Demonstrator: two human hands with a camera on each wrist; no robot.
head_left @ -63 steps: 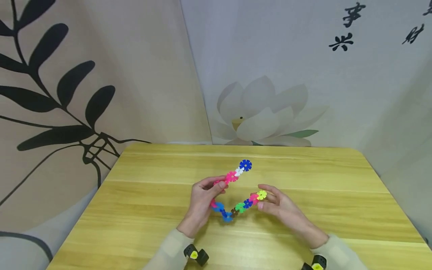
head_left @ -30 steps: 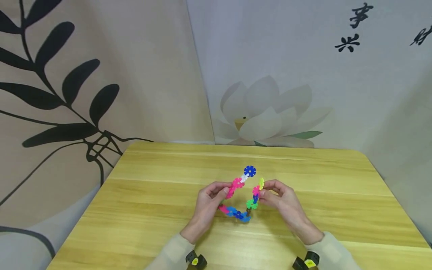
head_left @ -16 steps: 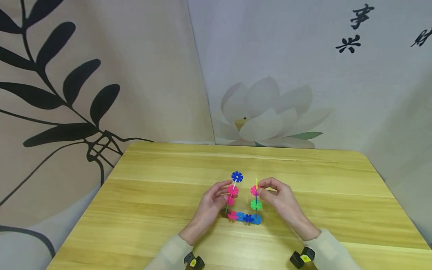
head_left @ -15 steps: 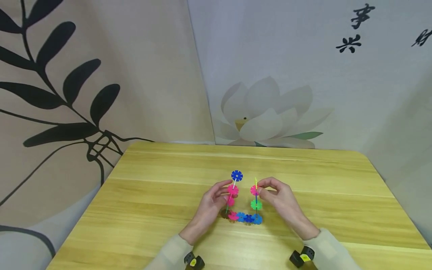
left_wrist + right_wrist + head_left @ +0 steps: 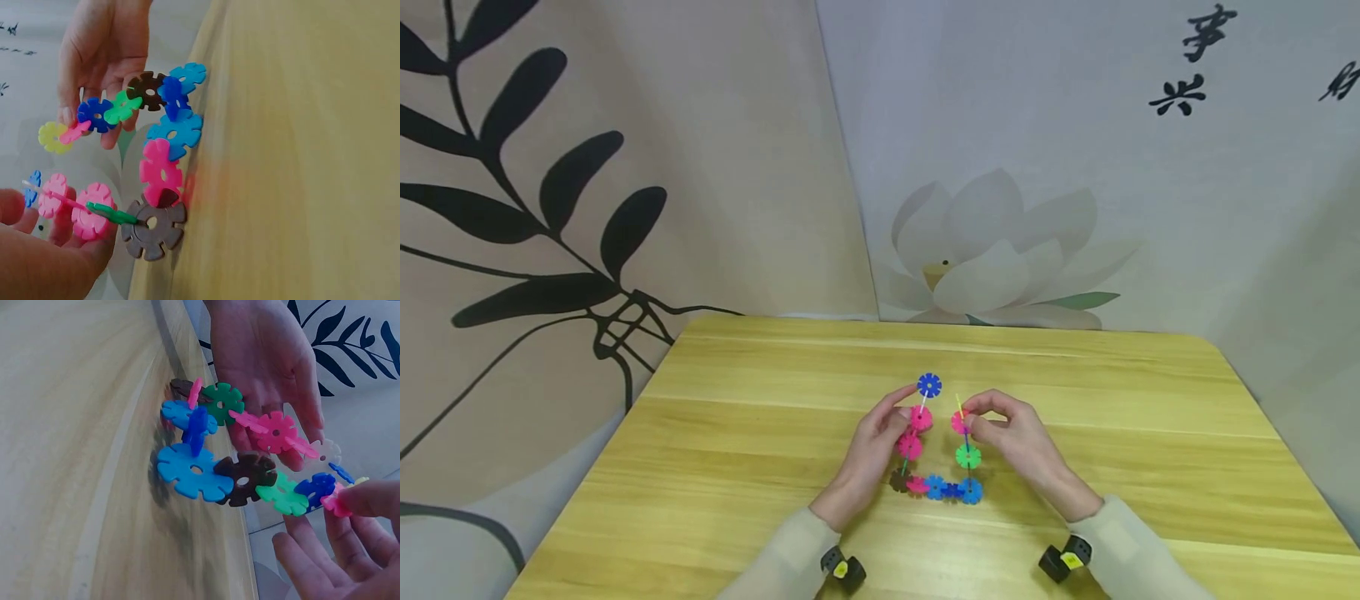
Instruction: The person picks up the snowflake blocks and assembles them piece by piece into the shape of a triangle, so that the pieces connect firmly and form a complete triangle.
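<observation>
A chain of slotted plastic snowflake discs stands bent into a U in the head view, its blue row (image 5: 952,490) low at the table and two arms rising. My left hand (image 5: 872,442) holds the left arm near its upper pink disc (image 5: 921,418), fingers behind it; a dark blue disc (image 5: 929,385) tops that arm. My right hand (image 5: 1026,437) pinches the right arm at a pink disc (image 5: 337,501), beside the yellow end disc (image 5: 55,137). Below that pinch sits a green disc (image 5: 968,456). Between the two upper ends is a gap. A brown disc (image 5: 153,228) forms the lower left corner.
The wooden table (image 5: 760,367) spreads around both hands. Behind it hangs a pale cloth backdrop (image 5: 737,167) printed with leaves, a flower and characters. Each wrist wears a black strap with a small block, such as the left one (image 5: 842,569).
The chain has gone from a loose, slanted curve to a squared U. My right hand has shifted left, and the two upper ends have come closer. The left hand has moved slightly right.
</observation>
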